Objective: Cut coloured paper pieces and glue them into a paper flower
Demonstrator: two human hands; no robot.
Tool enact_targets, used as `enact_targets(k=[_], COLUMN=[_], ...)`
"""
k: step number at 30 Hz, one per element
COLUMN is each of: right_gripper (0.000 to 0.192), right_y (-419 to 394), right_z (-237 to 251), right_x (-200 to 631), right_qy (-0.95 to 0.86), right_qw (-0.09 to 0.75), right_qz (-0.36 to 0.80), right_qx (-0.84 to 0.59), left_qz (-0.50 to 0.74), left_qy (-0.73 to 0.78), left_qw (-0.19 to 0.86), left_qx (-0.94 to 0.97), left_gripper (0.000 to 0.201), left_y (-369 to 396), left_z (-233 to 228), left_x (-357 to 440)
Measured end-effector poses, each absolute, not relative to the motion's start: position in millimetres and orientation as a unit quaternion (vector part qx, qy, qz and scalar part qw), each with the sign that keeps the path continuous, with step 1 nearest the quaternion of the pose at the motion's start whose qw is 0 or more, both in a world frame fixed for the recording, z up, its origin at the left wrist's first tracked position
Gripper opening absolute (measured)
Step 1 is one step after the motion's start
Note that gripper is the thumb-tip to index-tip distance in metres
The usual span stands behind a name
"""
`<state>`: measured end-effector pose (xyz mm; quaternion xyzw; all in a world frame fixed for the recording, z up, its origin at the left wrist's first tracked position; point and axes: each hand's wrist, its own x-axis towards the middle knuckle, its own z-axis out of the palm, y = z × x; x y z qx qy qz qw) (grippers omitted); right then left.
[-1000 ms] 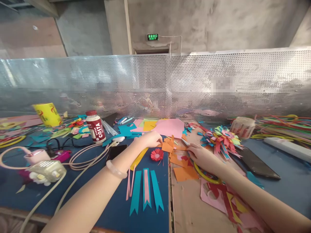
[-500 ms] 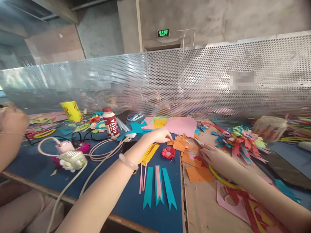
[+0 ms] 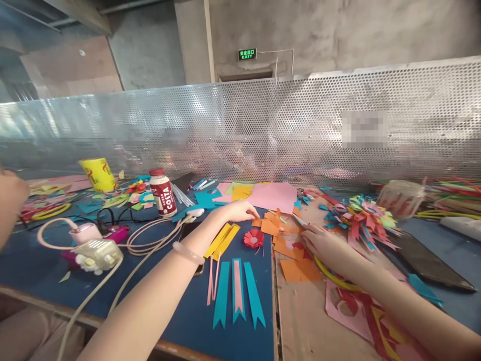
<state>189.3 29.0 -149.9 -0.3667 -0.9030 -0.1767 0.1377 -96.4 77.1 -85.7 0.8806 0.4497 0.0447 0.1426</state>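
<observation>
My left hand [image 3: 237, 210] lies on the blue table [image 3: 45, 271], fingers stretched out, their tips at a heap of orange paper scraps [image 3: 271, 226]. My right hand [image 3: 322, 242] rests on more orange pieces [image 3: 298, 269], curled around a thin pale pointed tool [image 3: 299, 219] that sticks out up and left. A small red paper flower [image 3: 253, 238] sits between my hands. In front of it lie teal and pink ribbon-cut strips [image 3: 236, 292] and yellow strips [image 3: 222, 239]. A pink sheet [image 3: 274, 195] lies behind the scraps.
A Costa bottle [image 3: 162, 192], a yellow tape roll [image 3: 98, 174], looped cables [image 3: 150, 240] and a white charger [image 3: 97, 253] crowd the left. A multicoloured paper flower [image 3: 361, 216], a yellow hoop [image 3: 335, 277] and a dark phone [image 3: 424, 258] lie to the right. Another person's hand [image 3: 11, 200] shows at far left. A perforated metal screen [image 3: 263, 130] closes the back.
The view has swung a little, and both my hands stay at the orange scraps. The other person's hand at far left has dropped mostly out of view.
</observation>
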Motion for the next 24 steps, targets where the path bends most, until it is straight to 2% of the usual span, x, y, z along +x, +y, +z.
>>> enact_targets(k=[8,15,21,24], right_gripper=[0.023,0.025,0.027,0.026], right_y=[27.0,21.8,20.1,24.4], right_z=[-150.6,-141.3,-140.0,-147.8], right_x=[189.7,183.7,182.1,184.7], right_qy=[-0.909,-0.908,-0.901,-0.898], right_qw=[0.112,0.020,0.064,0.072], right_qz=[-0.187,-0.229,-0.192,-0.203], right_qx=[-0.354,-0.349,-0.384,-0.384], left_qz=[0.051,0.055,0.058,0.062], left_qy=[0.457,0.452,0.455,0.479], left_qw=[0.130,0.128,0.115,0.082], left_qx=[0.878,0.881,0.881,0.872], left_gripper=[0.030,0.029,0.030,0.037], left_y=[79.9,83.4,81.0,73.5], left_z=[-86.5,-89.6,-88.7,-86.8], left_x=[-95.1,-96.5,-94.4,-84.5])
